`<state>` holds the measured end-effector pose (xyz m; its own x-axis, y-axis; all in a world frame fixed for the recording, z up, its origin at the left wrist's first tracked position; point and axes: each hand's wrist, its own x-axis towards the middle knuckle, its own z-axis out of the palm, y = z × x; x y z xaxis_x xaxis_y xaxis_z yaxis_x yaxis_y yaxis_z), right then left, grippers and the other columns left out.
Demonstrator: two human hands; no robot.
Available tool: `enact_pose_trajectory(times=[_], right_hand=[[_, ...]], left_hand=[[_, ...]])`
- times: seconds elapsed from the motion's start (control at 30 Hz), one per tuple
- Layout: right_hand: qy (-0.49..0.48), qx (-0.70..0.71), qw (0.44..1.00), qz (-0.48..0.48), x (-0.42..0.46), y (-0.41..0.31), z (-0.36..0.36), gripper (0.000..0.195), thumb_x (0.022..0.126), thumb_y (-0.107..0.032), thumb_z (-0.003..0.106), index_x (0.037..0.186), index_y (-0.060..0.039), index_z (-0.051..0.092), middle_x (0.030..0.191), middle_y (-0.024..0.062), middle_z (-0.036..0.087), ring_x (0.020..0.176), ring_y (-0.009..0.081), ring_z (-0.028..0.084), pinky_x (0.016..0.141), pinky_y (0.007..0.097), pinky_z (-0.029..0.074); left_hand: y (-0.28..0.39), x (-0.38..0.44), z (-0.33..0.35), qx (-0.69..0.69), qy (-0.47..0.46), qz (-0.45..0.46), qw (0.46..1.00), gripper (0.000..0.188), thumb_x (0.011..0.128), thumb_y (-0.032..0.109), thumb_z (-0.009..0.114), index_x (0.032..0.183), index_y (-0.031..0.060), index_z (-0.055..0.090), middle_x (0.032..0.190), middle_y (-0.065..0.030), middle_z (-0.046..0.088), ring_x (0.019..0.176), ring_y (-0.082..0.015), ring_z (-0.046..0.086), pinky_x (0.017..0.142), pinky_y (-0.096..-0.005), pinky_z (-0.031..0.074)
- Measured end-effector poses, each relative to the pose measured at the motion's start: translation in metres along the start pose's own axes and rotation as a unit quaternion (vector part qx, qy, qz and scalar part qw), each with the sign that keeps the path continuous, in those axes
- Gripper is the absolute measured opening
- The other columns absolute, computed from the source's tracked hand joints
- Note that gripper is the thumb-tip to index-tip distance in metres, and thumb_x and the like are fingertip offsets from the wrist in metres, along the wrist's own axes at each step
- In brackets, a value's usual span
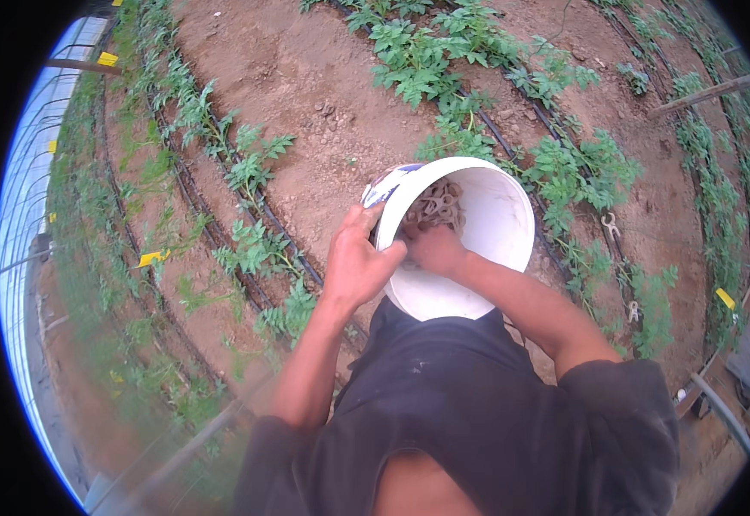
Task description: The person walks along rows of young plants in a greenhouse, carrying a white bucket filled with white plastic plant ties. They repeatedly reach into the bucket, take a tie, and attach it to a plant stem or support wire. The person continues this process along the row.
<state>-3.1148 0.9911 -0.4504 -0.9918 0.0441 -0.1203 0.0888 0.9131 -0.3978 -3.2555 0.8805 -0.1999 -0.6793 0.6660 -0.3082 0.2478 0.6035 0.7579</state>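
A white plastic bucket (497, 206) is tilted before my body, its mouth facing up towards me. My left hand (361, 255) grips the bucket's left rim, the thumb over the edge and the fingers along the outside wall. Inside lies a pile of pale plastic plant clips (443, 201). My right hand (436, 250) reaches into the bucket at the near edge of that pile. Its fingertips are hidden among the clips, so what they hold does not show.
Rows of young tomato plants (414, 58) grow along black drip lines (285, 238) on both sides. Two clips, one upper (610, 224) and one lower (633, 311), sit by the right-hand row. Yellow cards (154, 258) hang among plants. A wooden pole (704, 97) slants at upper right.
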Motion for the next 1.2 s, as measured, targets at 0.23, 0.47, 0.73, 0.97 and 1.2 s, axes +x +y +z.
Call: enact_pose_trajectory(times=[0.23,0.47,0.73,0.97,1.2], right_hand=[[-0.029,0.204,0.978,0.013,0.122,0.01,-0.082,0.053,0.089,-0.029,0.074,0.136,-0.0077,0.064,0.121,0.0179,0.07,0.096,0.0394,0.077,0.077,0.0528,0.062],[-0.075,0.214,0.973,0.027,0.203,0.012,-0.085,0.06,0.09,-0.027,0.075,0.146,-0.0133,0.061,0.132,0.0235,0.064,0.099,0.0444,0.075,0.084,0.0557,0.062],[-0.091,0.49,0.856,0.136,0.256,0.015,-0.176,0.055,0.099,-0.029,0.069,0.147,-0.0028,0.064,0.119,0.0132,0.067,0.111,0.0319,0.071,0.102,0.0372,0.055],[-0.119,0.735,0.592,0.309,0.285,0.021,-0.172,0.04,0.106,-0.025,0.061,0.135,0.0023,0.067,0.122,0.0123,0.073,0.103,0.0173,0.071,0.085,0.0312,0.058],[-0.086,0.696,0.681,0.21,0.285,0.015,-0.124,0.05,0.1,-0.028,0.066,0.141,0.0015,0.067,0.135,0.0182,0.071,0.122,0.0286,0.068,0.095,0.0457,0.056]], left_hand=[[-0.014,0.091,-0.058,-0.044,0.01,-0.006,0.999,0.063,0.081,0.011,0.075,0.14,-0.007,0.068,0.112,-0.0194,0.067,0.108,-0.0324,0.069,0.098,-0.0415,0.055],[-0.004,0.144,-0.093,-0.035,0.002,-0.017,0.999,0.064,0.081,0.011,0.076,0.142,-0.0066,0.067,0.113,-0.018,0.067,0.107,-0.0305,0.069,0.097,-0.0412,0.055],[-0.026,0.199,-0.141,-0.032,-0.001,-0.028,0.999,0.062,0.082,0.011,0.076,0.141,-0.0066,0.068,0.116,-0.0171,0.069,0.106,-0.0265,0.07,0.095,-0.0392,0.056],[-0.043,0.263,-0.179,-0.053,-0.037,0.016,0.998,0.062,0.082,0.012,0.074,0.141,-0.0068,0.067,0.118,-0.0173,0.069,0.106,-0.0267,0.071,0.095,-0.0384,0.057],[-0.06,0.313,-0.204,0.004,-0.122,0.1,0.987,0.065,0.08,0.014,0.073,0.14,-0.0092,0.066,0.118,-0.0223,0.067,0.111,-0.0342,0.069,0.1,-0.0419,0.055]])
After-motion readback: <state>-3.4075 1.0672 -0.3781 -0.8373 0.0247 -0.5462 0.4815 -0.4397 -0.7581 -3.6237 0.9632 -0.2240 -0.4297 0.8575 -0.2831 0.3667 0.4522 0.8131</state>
